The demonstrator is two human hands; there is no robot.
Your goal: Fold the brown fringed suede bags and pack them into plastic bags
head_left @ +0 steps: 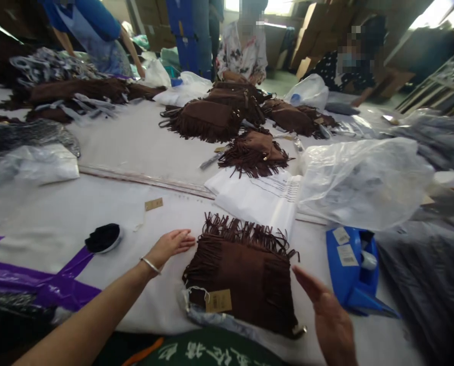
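A dark brown fringed bag (246,274) lies flat on the table in front of me, its fringe spread at the far edge. On its near left part rests a tan tag (218,301) with a white string. Grey wrapped material (219,320) shows along the near edge, beside a small metal clasp at the right corner. My left hand (169,247), a bangle on its wrist, is just off the bag's upper left side with fingers stretched out. My right hand (328,310) is beside the bag's right edge, fingers extended, holding nothing.
A blue tape dispenser (352,269) stands at the right near clear plastic bags (367,178). Ahead lie printed white sheets (257,195) and several brown fringed bags (207,119). A loose tag (153,204), a black brush-like item (102,238) and purple tape (67,274) are leftward. People work across the table.
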